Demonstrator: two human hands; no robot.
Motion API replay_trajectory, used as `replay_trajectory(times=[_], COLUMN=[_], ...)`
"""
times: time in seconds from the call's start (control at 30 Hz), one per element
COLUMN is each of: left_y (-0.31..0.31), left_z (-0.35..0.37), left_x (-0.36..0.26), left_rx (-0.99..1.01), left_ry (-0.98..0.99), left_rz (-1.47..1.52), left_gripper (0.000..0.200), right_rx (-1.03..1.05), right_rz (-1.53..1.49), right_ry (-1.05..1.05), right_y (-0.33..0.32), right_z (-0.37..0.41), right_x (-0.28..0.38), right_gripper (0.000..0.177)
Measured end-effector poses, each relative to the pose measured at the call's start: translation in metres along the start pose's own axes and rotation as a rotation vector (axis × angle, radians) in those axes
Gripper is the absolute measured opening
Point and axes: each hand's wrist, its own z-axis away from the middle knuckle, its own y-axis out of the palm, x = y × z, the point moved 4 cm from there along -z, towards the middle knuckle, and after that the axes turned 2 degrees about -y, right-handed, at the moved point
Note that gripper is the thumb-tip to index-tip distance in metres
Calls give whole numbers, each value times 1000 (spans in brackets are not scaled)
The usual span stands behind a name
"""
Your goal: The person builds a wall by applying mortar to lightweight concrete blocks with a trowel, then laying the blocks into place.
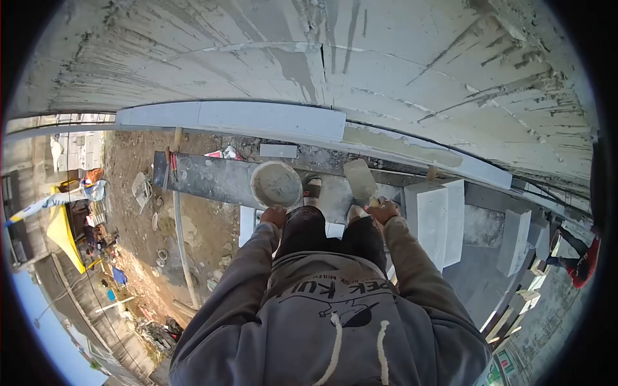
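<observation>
Grey plank (pixel 212 179) lay far left, bucket (pixel 275 185) of grey mix at its right end. Left hand (pixel 275 215) was clamped on the bucket's near rim, so the bucket was just beyond that grip. Trowel (pixel 360 179) came next, blade ahead and left of right hand (pixel 384 210), fingers wrapped round its handle. White blocks (pixel 434 222) stood just right of that hand.

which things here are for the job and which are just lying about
Likely for the job:
- bucket of grey mix, left hand at its rim
- trowel, in the right hand

Seemingly just lying about:
- red-handled tools on the plank
- yellow sheet, far left
</observation>
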Motion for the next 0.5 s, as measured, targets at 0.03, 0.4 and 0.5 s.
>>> replay_trajectory(times=[0.03, 0.4, 0.5], left_y=[-15, -42, -28], left_z=[4, -20, -32], left_x=[-26, -156, -133], left_rx=[56, 190, 232], left_ry=[163, 503, 471], left_rz=[-49, -13, -57], left_gripper=[46, 44, 45], right_rx=[1, -142, -128], right_rz=[-115, -236, -138], right_ry=[111, 318, 343], right_y=[1, 88, 80], right_z=[4, -58, -73], right_x=[13, 14, 30], right_gripper=[44, 52, 51])
